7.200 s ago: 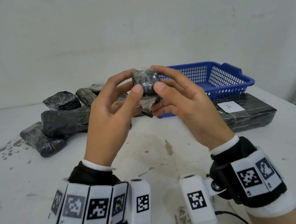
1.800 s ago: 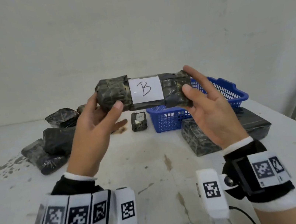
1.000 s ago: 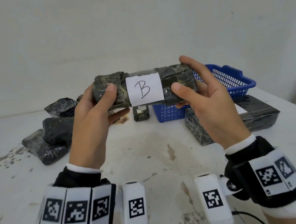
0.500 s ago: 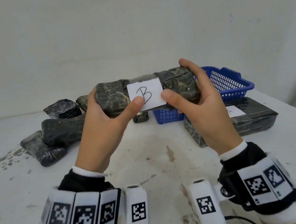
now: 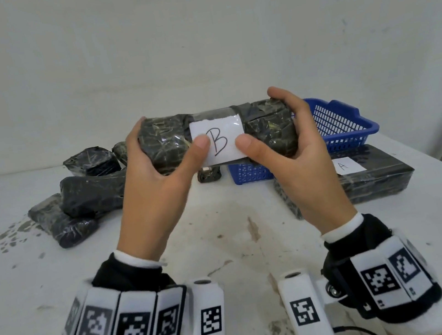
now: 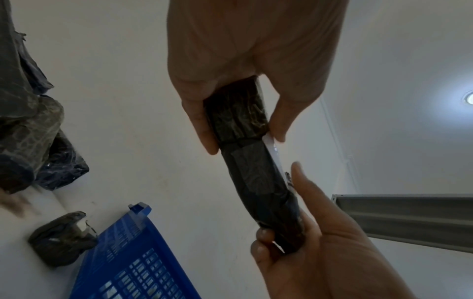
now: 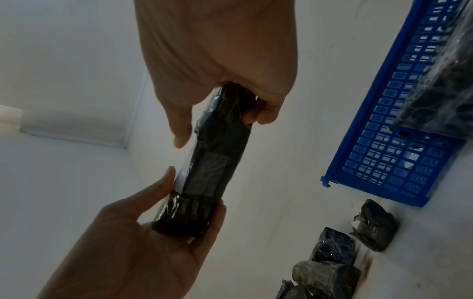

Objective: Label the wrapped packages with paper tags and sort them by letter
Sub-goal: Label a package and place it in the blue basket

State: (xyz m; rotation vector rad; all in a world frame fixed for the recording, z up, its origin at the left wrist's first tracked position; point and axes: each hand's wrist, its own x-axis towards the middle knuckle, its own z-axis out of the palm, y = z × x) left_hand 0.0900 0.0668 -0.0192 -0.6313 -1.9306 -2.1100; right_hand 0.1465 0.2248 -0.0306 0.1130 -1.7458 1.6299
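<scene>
A long dark wrapped package [image 5: 166, 147] is held level in the air above the table, in front of me. A white paper tag [image 5: 221, 142] marked B sits under clear tape on its middle. My left hand [image 5: 158, 183] grips the left end, its thumb pressing the tag's left edge. My right hand [image 5: 303, 165] grips the right end, its thumb on the tag's right edge. The left wrist view shows the package [image 6: 243, 121] end-on between both hands. The right wrist view shows the package [image 7: 212, 161] likewise.
A blue basket [image 5: 347, 124] stands at the back right. In front of it lies a flat dark package [image 5: 378, 180] with a tag marked A [image 5: 344, 166]. Several dark wrapped packages [image 5: 88, 194] are piled at the left. A small package [image 5: 209, 174] lies by the basket.
Both thumbs have slid inward from the package's ends onto the edges of the B tag. The package stays held in the air. Seven seconds ago the hands held a small round package.
</scene>
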